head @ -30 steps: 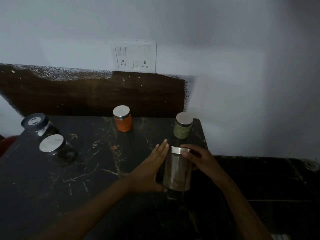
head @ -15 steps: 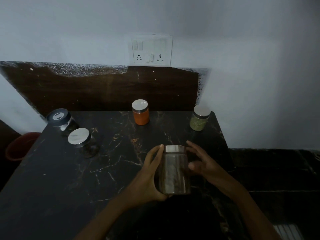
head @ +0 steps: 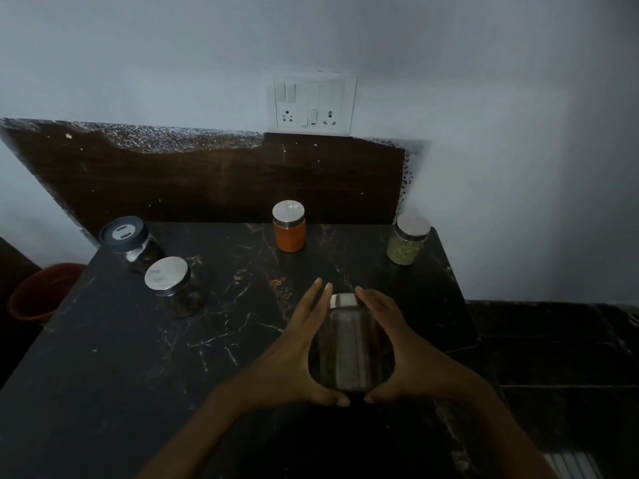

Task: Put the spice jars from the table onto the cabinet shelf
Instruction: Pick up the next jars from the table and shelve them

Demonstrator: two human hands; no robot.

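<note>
A tall jar [head: 349,354] with a steel lid is cradled between both hands above the near right part of the dark marble table [head: 138,357]. The left hand [head: 297,354] and the right hand [head: 404,350] are pressed to its sides, fingers laid along the glass and thumbs curled beneath its base. A second ago the jar was being steadied upright on the table, the left palm flat against it and the right fingers at its lid. Now it is seen tipped, base towards the camera, and is judged to be lifted clear of the surface. The first jar is thus taken to be in hand and ready to be carried, though no cabinet shelf is shown.

Four jars are left standing on the table. An orange jar [head: 289,233] is set at the back centre, and a green jar [head: 406,245] at the back right corner. A dark-lidded jar [head: 133,245] and a steel-lidded dark jar [head: 176,288] are placed close together at the left.

No brand, label or writing can be read on any jar; only a pale slot-like mark is made out on the dark lid. A white switch plate [head: 313,103] is fixed to the wall behind, unmarked so far as can be told. A red bucket [head: 41,292] is glimpsed beyond the table's left edge.
</note>
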